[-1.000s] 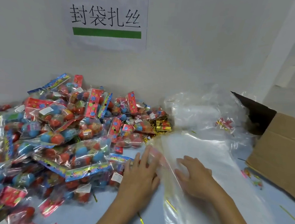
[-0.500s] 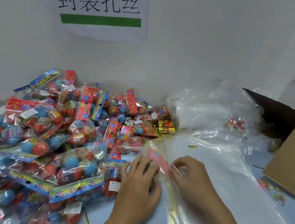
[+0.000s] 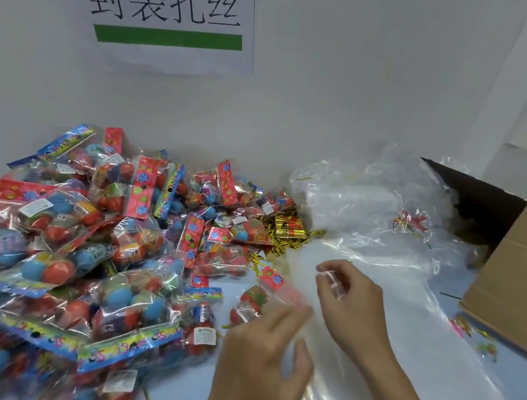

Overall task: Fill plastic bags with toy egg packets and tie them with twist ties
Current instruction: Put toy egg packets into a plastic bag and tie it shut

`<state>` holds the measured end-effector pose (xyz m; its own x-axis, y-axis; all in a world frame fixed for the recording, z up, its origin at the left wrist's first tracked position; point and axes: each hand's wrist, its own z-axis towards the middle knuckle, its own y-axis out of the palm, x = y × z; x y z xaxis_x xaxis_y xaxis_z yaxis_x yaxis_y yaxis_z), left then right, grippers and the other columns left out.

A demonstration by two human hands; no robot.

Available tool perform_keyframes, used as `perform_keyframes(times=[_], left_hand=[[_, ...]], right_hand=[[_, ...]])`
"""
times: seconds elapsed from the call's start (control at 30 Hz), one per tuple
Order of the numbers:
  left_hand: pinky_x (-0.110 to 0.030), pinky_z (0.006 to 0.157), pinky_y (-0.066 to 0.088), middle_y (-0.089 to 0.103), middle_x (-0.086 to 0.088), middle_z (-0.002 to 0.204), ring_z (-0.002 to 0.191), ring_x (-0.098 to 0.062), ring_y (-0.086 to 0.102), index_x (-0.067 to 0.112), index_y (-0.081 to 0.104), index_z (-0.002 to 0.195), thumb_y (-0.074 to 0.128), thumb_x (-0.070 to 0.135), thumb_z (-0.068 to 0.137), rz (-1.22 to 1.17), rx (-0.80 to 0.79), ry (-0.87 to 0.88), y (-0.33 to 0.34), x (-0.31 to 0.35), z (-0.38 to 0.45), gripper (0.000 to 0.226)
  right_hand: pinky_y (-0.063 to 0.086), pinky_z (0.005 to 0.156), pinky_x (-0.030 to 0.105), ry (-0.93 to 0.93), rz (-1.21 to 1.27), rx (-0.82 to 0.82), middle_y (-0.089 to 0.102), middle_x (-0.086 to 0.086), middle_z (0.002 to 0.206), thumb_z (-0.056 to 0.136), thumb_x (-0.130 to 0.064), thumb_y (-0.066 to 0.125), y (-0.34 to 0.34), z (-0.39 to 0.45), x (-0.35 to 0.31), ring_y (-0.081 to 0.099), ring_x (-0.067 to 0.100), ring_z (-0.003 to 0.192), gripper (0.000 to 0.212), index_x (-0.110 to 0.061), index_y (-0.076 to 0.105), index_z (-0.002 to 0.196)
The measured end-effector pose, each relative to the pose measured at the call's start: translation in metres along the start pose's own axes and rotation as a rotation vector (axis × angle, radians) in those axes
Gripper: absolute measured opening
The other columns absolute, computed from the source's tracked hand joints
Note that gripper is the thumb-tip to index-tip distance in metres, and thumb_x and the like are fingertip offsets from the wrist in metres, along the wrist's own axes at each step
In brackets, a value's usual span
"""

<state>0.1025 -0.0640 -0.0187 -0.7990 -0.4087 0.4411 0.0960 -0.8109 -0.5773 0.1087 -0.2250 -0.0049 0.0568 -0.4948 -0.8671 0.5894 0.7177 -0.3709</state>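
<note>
Opening a clear bag beside the heap of egg packets.

Right hand (image 3: 350,296) pinches the film of the top bag (image 3: 383,307), fingers curled on its edge, likely to peel one layer free and open a mouth. Left hand (image 3: 262,354) is blurred, with the thumb apart from the loosely bent fingers; whether its grip has the bag edge I cannot tell. The bag lies flat on the tabletop (image 3: 190,393) in front of both hands, on a stack of more bags (image 3: 366,204) too sheer to count. One packet (image 3: 253,297) sits just beside the left fingers, probably first to go in. The heap (image 3: 88,249) at left holds dozens, past counting. One bundle of gold ties (image 3: 285,228) lies between heap and bags, within reach for the tying. One open box (image 3: 515,270) stands at right.
</note>
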Motion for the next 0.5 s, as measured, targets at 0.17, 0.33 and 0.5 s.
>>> perform_keyframes(times=[0.17, 0.33, 0.5], left_hand=[[-0.02, 0.046, 0.043, 0.064, 0.014, 0.074, 0.049, -0.005, 0.055, 0.029, 0.066, 0.098, 0.054, 0.026, 0.096, -0.177, 0.249, -0.424, -0.023, -0.014, 0.026, 0.013], [-0.028, 0.053, 0.051, 0.067, 0.004, 0.087, 0.063, -0.016, 0.066, 0.022, 0.057, 0.111, 0.07, 0.031, 0.085, -0.736, 0.151, -0.728, -0.024, -0.016, 0.02, 0.03], [-0.023, 0.07, 0.055, 0.069, 0.008, 0.101, 0.082, -0.014, 0.07, 0.02, 0.046, 0.13, 0.086, 0.014, 0.074, -0.835, -0.037, -0.766, -0.031, -0.029, 0.001, 0.069]], right_hand=[[0.045, 0.065, 0.009, -0.103, -0.049, -0.087, 0.069, -0.017, 0.08, 0.089, -0.014, 0.069, 0.019, 0.003, -0.024, 0.061, 0.001, 0.076, 0.025, -0.038, 0.066, 0.083], [0.047, 0.069, 0.008, -0.011, 0.132, -0.129, 0.071, -0.013, 0.088, 0.088, -0.024, 0.075, 0.055, 0.013, -0.049, 0.064, -0.003, 0.084, 0.006, -0.028, 0.071, 0.089], [0.051, 0.063, 0.017, 0.252, 0.397, -0.013, 0.073, -0.004, 0.088, 0.088, -0.023, 0.074, 0.067, -0.002, -0.043, 0.069, 0.005, 0.076, 0.013, -0.03, 0.067, 0.095]])
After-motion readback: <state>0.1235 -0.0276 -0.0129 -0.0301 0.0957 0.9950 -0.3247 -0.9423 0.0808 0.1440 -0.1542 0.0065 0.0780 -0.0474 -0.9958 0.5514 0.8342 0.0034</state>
